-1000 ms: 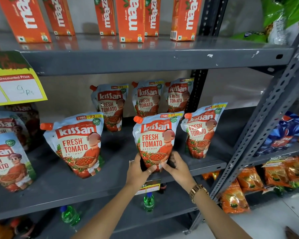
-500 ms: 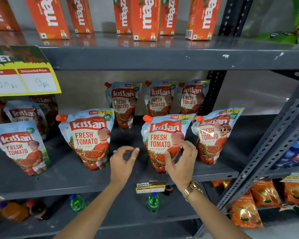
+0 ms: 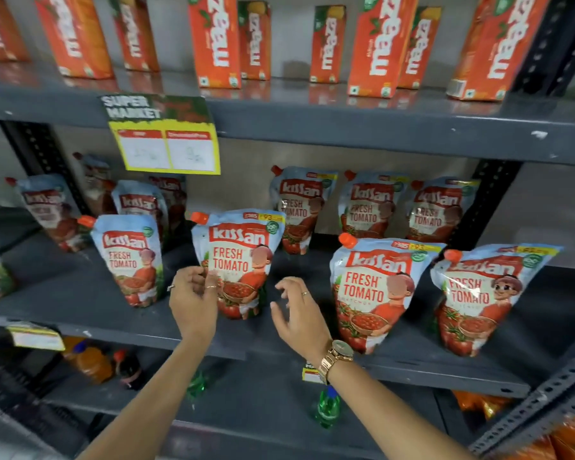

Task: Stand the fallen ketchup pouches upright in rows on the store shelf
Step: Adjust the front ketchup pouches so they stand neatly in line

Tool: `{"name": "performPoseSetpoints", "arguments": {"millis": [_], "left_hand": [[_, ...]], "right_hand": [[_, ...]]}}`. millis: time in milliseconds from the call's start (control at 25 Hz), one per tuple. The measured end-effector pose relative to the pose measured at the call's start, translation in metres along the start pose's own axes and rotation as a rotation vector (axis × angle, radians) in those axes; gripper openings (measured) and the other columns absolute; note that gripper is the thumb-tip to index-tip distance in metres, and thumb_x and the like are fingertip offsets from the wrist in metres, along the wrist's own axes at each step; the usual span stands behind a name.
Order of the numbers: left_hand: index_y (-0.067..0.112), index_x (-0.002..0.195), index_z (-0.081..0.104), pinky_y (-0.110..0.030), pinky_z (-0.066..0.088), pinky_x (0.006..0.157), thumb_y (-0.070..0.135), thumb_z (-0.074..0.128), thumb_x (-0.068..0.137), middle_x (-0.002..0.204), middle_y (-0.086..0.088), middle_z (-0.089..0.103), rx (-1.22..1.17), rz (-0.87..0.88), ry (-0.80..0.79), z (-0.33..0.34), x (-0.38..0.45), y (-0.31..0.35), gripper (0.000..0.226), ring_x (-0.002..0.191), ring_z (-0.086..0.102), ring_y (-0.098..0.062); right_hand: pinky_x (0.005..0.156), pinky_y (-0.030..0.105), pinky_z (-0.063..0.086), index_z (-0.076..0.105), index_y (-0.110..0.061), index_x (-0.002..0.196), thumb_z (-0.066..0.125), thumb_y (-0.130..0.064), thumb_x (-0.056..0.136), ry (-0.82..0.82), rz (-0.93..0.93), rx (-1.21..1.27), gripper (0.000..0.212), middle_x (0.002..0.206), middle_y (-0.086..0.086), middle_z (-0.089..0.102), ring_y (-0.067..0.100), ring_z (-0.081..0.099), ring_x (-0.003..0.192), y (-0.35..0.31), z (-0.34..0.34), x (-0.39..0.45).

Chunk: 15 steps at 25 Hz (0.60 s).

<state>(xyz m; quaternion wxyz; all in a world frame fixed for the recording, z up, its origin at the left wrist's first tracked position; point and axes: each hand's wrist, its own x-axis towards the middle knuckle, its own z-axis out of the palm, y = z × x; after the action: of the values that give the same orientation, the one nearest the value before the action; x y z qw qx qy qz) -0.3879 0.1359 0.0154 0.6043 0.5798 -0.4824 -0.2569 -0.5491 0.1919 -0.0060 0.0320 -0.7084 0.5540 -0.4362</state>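
Several Kissan ketchup pouches stand upright on the grey shelf [image 3: 80, 303]. The front row holds a pouch at the left [image 3: 130, 260], a middle pouch [image 3: 243, 257] and two pouches at the right [image 3: 372, 293] [image 3: 482, 297]. Three more [image 3: 299, 207] [image 3: 369, 207] [image 3: 435, 210] stand at the back. My left hand [image 3: 193, 300] has its fingertips closed on the lower left edge of the middle pouch. My right hand [image 3: 299, 313] hovers just right of that pouch, fingers spread, touching nothing.
Orange Maaza cartons [image 3: 213, 41] line the shelf above, with a yellow price tag [image 3: 166, 137] hanging from its edge. More pouches [image 3: 47, 210] stand further left. Green bottles [image 3: 327, 406] and an orange bottle [image 3: 93, 360] sit on the shelf below. A perforated steel post [image 3: 528, 410] rises at the right.
Both hands left the pouch they were holding and moved left to the neighbouring one. My left hand closed on its edge and my right hand opened. The view swung left.
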Motion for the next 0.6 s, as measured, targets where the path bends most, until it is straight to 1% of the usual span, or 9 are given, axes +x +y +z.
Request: {"name": "performPoseSetpoints", "arguments": {"millis": [80, 120, 200, 240, 280, 360, 440, 520, 600], "left_hand": [[0.0, 0.107, 0.053, -0.032, 0.047, 0.068, 0.019, 0.065, 0.083, 0.09, -0.009, 0.054, 0.008, -0.02, -0.032, -0.01, 0.012, -0.006, 0.032, 0.07, 0.049, -0.017], [0.001, 0.111, 0.051, -0.033, 0.047, 0.071, 0.02, 0.066, 0.082, 0.096, -0.009, 0.054, 0.024, -0.036, -0.067, -0.014, 0.018, -0.01, 0.038, 0.074, 0.05, -0.018], [0.003, 0.123, 0.045, -0.034, 0.046, 0.08, 0.02, 0.068, 0.08, 0.113, -0.009, 0.052, 0.054, -0.089, -0.2, -0.016, 0.029, -0.023, 0.051, 0.091, 0.053, -0.022], [0.005, 0.13, 0.04, -0.036, 0.045, 0.086, 0.02, 0.067, 0.081, 0.122, -0.009, 0.05, 0.057, -0.126, -0.295, -0.02, 0.037, -0.028, 0.058, 0.102, 0.054, -0.025], [0.006, 0.136, 0.035, -0.038, 0.043, 0.094, 0.02, 0.065, 0.083, 0.132, -0.011, 0.047, 0.046, -0.177, -0.402, -0.018, 0.04, -0.033, 0.063, 0.115, 0.051, -0.028], [0.01, 0.14, 0.03, -0.036, 0.036, 0.105, 0.02, 0.058, 0.088, 0.143, -0.01, 0.041, -0.002, -0.274, -0.653, -0.018, 0.047, -0.04, 0.06, 0.131, 0.04, -0.026], [0.017, 0.139, 0.033, -0.035, 0.033, 0.109, 0.023, 0.055, 0.09, 0.144, -0.005, 0.041, 0.023, -0.3, -0.888, -0.019, 0.051, -0.048, 0.054, 0.134, 0.036, -0.022], [0.023, 0.138, 0.033, -0.041, 0.03, 0.113, 0.026, 0.055, 0.09, 0.144, -0.003, 0.041, 0.074, -0.28, -0.963, -0.02, 0.052, -0.051, 0.053, 0.136, 0.033, -0.022], [0.023, 0.138, 0.032, -0.042, 0.03, 0.114, 0.026, 0.055, 0.089, 0.142, -0.002, 0.043, 0.088, -0.25, -0.999, -0.022, 0.051, -0.049, 0.054, 0.135, 0.034, -0.02]], "right_hand": [[0.078, 0.022, 0.047, 0.046, -0.008, 0.117, 0.053, -0.021, 0.085, -0.003, 0.096, 0.022, 0.036, 0.121, 0.012, 0.052, 0.015, 0.053, 0.099, -0.008, 0.01, 0.011], [0.081, 0.026, 0.049, 0.044, -0.005, 0.122, 0.056, -0.02, 0.085, -0.004, 0.17, 0.027, 0.042, 0.125, 0.012, 0.049, 0.018, 0.054, 0.104, -0.01, 0.017, 0.015], [0.094, 0.036, 0.049, 0.032, -0.004, 0.133, 0.062, -0.025, 0.083, -0.048, 0.358, 0.07, 0.063, 0.137, 0.013, 0.042, 0.023, 0.051, 0.118, -0.012, 0.032, 0.02], [0.099, 0.038, 0.047, 0.027, -0.005, 0.137, 0.065, -0.029, 0.081, -0.087, 0.462, 0.122, 0.071, 0.141, 0.012, 0.041, 0.025, 0.048, 0.125, -0.015, 0.041, 0.024], [0.1, 0.038, 0.045, 0.027, -0.006, 0.137, 0.066, -0.031, 0.081, -0.124, 0.54, 0.162, 0.073, 0.14, 0.011, 0.043, 0.026, 0.046, 0.126, -0.016, 0.046, 0.025], [0.093, 0.035, 0.046, 0.038, -0.01, 0.127, 0.065, -0.034, 0.081, -0.181, 0.614, 0.175, 0.059, 0.129, 0.011, 0.054, 0.027, 0.052, 0.12, -0.019, 0.057, 0.028], [0.092, 0.037, 0.047, 0.045, -0.012, 0.12, 0.064, -0.037, 0.08, -0.182, 0.661, 0.186, 0.051, 0.124, 0.01, 0.058, 0.026, 0.054, 0.115, -0.021, 0.06, 0.029], [0.095, 0.041, 0.047, 0.045, -0.013, 0.12, 0.065, -0.039, 0.08, -0.173, 0.689, 0.195, 0.052, 0.126, 0.01, 0.058, 0.027, 0.054, 0.117, -0.02, 0.056, 0.028], [0.096, 0.041, 0.048, 0.044, -0.013, 0.123, 0.065, -0.038, 0.08, -0.176, 0.717, 0.199, 0.054, 0.129, 0.011, 0.057, 0.028, 0.054, 0.118, -0.021, 0.051, 0.024]]}}
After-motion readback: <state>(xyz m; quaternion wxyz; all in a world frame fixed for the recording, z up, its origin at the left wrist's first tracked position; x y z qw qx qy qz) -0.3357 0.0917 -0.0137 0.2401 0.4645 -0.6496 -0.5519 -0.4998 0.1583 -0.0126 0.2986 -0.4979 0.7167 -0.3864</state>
